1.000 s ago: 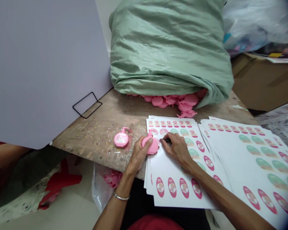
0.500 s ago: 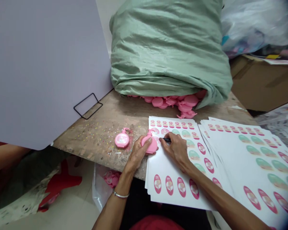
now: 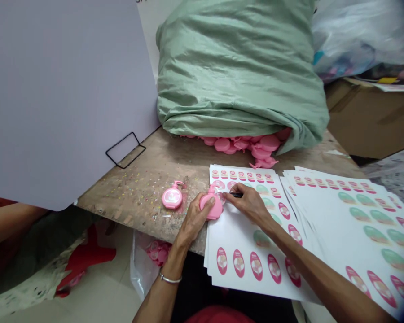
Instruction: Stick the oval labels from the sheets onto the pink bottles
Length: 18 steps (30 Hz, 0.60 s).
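My left hand (image 3: 195,216) grips a pink pump-bottle-shaped piece (image 3: 212,207) at the left edge of a sticker sheet (image 3: 237,233). Just right of it, my right hand (image 3: 247,199) holds a small black tool (image 3: 235,195), its tip close to the pink piece. A round sticker seems to be at the fingertips, partly hidden. Left of my hands, a second pink bottle piece (image 3: 172,197) with a round label lies on the wooden table (image 3: 128,193).
Behind the sheets sits a green cloth sack (image 3: 239,67) with pink pieces (image 3: 262,146) spilling out. More sticker sheets (image 3: 330,224) lie at right. A grey panel (image 3: 63,98) and black wire stand (image 3: 125,150) are left. A person's arm (image 3: 16,220) shows at far left.
My right hand has shifted slightly up, nearer the top of the sheet. The pink piece in my left hand now sits slightly lower and tilted. The view has shifted a little.
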{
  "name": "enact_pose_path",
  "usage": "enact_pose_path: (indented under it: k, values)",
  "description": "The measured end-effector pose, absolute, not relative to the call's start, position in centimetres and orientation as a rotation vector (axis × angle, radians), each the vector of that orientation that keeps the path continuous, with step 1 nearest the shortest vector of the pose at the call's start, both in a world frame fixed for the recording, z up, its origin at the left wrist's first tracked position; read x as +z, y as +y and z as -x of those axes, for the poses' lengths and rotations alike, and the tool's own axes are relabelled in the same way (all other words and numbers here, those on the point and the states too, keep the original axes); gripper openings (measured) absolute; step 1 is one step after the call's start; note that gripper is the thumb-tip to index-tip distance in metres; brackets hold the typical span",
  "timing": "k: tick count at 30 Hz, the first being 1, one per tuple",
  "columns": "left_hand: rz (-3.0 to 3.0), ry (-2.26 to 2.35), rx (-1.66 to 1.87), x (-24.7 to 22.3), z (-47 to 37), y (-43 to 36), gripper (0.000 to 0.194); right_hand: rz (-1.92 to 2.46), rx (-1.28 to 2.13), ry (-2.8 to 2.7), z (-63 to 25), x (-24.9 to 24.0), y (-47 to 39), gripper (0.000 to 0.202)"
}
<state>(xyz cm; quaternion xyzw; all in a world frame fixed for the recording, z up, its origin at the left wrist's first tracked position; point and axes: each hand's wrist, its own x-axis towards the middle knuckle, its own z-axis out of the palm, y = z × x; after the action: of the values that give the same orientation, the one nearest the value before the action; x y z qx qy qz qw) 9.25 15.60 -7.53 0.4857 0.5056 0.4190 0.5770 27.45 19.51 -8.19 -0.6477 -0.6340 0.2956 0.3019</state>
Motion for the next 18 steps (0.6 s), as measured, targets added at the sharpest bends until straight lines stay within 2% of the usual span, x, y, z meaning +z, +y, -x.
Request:
enact_pose_path:
  k: [3, 11, 18]
  values:
    - [-1.190, 1.223, 0.975, -7.7, -9.1, 15.5, 0.035, 1.663, 1.011, -1.591, -27.7, -7.7, 20.7, 0.038]
    - [-0.947, 1.107, 1.155, -8.3, -9.7, 14.7, 0.042, 1.496, 1.332, -1.353, -29.1, -6.2, 20.8, 0.047]
    - [-0.509, 0.878, 1.271, -5.4, -8.9, 13.6, 0.053, 1.330, 1.297, -1.345, -26.8, -4.0, 16.8, 0.035]
